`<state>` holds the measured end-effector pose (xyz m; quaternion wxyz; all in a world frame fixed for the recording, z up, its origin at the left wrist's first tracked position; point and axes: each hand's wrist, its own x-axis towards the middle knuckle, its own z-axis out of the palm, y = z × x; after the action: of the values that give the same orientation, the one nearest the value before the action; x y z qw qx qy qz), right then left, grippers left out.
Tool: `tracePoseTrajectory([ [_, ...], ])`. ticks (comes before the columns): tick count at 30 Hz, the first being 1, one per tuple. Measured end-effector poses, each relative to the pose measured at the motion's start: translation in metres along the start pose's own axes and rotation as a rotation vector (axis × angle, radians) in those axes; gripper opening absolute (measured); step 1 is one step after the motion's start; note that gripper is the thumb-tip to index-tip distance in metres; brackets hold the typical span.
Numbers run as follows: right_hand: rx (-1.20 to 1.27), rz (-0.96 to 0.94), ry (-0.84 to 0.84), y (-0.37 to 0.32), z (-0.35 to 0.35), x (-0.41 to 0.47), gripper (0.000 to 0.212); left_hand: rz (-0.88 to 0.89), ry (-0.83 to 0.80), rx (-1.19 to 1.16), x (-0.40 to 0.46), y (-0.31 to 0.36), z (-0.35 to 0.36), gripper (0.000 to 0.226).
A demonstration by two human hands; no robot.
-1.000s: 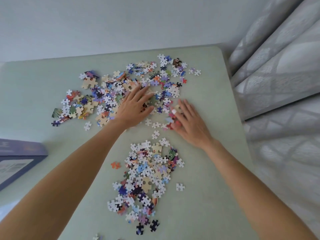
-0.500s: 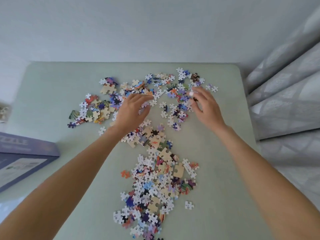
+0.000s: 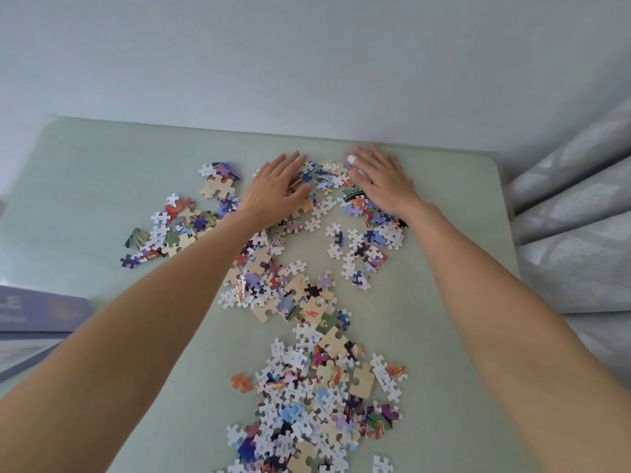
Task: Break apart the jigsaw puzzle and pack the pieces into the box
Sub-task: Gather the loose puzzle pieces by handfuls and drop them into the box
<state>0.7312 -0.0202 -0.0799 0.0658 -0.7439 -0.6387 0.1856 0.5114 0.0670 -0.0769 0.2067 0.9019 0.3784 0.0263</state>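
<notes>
Pieces (image 3: 307, 387) lie loose all over the green table (image 3: 85, 186), so the puzzle looks fully broken apart. One heap sits near the person, more lie in the middle, and more at the far edge. The left hand (image 3: 276, 189) and the right hand (image 3: 379, 182) rest flat on the far pieces, fingers straight, holding nothing. I think they are set to sweep pieces together. The box (image 3: 37, 312) waits at the left edge. No piece can be seen in it, so the packing is all left to do.
</notes>
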Motion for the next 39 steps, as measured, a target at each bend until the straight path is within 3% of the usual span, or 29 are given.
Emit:
tracePoseTrajectory([
  [4, 0.015, -0.106, -0.026, -0.014, 0.011, -0.024, 0.064, 0.132, -0.11, 0.08, -0.008, 0.011, 0.003, 0.059],
  [8, 0.092, -0.14, -0.03, -0.035, 0.027, -0.076, 0.062, 0.201, -0.12, -0.091, -0.057, 0.019, 0.007, 0.051],
  [14, 0.202, -0.114, -0.029, -0.09, 0.061, -0.183, 0.061, 0.146, -0.189, -0.334, -0.162, 0.044, 0.015, 0.044],
  [19, 0.409, -0.073, -0.04, -0.128, 0.065, -0.244, 0.048, 0.093, -0.134, -0.354, -0.223, 0.056, 0.017, 0.033],
  [23, 0.413, -0.045, 0.188, -0.116, 0.033, -0.241, 0.029, 0.162, 0.026, -0.34, -0.222, 0.06, 0.007, 0.037],
  [27, 0.318, 0.06, 0.373, -0.056, 0.014, -0.206, 0.037, 0.274, 0.066, -0.228, -0.163, 0.06, 0.01, 0.047],
  [30, 0.176, 0.146, 0.224, -0.012, 0.018, -0.177, 0.045, 0.225, -0.018, -0.024, -0.107, 0.055, 0.021, 0.058],
  [34, 0.125, 0.271, 0.064, 0.009, 0.019, -0.154, 0.057, 0.124, -0.148, 0.076, -0.064, 0.053, 0.027, 0.067],
  [39, 0.078, 0.071, -0.018, -0.027, 0.04, -0.189, 0.073, 0.273, -0.274, 0.102, -0.099, 0.065, 0.03, 0.062],
])
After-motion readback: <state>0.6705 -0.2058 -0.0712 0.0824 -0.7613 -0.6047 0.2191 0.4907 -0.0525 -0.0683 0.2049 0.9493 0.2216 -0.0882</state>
